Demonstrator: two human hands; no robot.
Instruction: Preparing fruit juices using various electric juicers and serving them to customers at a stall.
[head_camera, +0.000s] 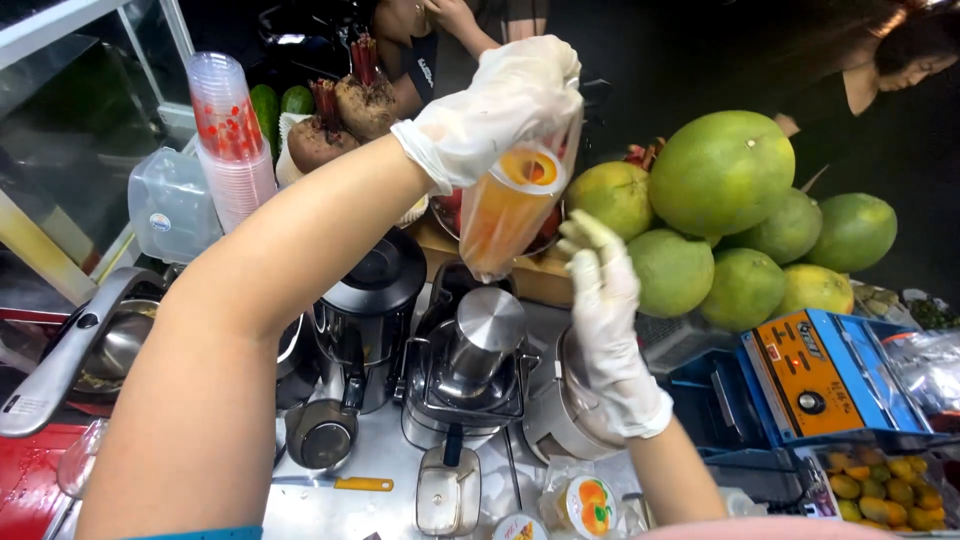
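Near us, our right hand (610, 320) is hovering open-fingered under the cup. Higher up, our left hand (495, 110) is gripping the tilted plastic cup of orange juice (505, 205) over the juicer (470, 360); thin and squashy, probably slippery, best held mid-wall.

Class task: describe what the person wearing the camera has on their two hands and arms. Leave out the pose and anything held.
Both the left hand and the right hand wear thin, loose, translucent white disposable gloves, wrinkled and ending at the wrist with a gathered cuff. The forearms are bare, with no watch or jewellery visible. A strip of teal sleeve shows at the left upper arm.
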